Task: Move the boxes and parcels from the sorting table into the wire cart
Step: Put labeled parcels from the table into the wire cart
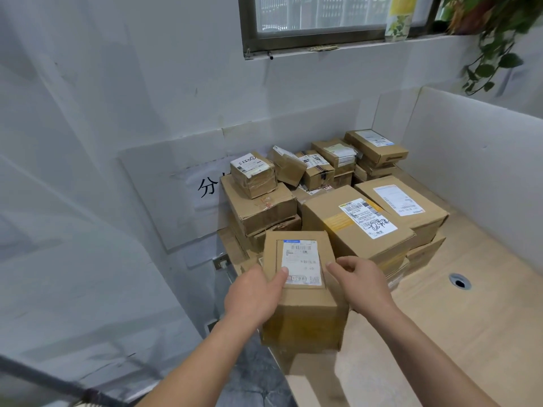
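Because it stands nearest the front edge of the pale wooden table [484, 333], the squat brown corrugated cardboard box with a white shipping label on top [302, 292] is the one in hand at this moment. The left hand [255, 292] grips its left side, thumb curled over the top edge onto the label; the right hand [363, 282] is set against its right side with the fingers bent round the upper corner, though how firmly it has closed cannot be told. The box sits at the table's front left corner, just in front of the heap of taped brown cardboard parcels [338, 195] stacked toward the white wall [147, 113].

By its look the carton is stiff and square, with dry, matt faces that should not slip; its weight cannot be read from here, but its modest bulk suggests a two-handed lift would be easy. The side walls look sound, so pressing inward on opposite faces, low enough to get fingers under the bottom edge, seems the safest hold. The label is smooth, so a thumb there gives less purchase than bare card. The wire cart is not clearly in view.
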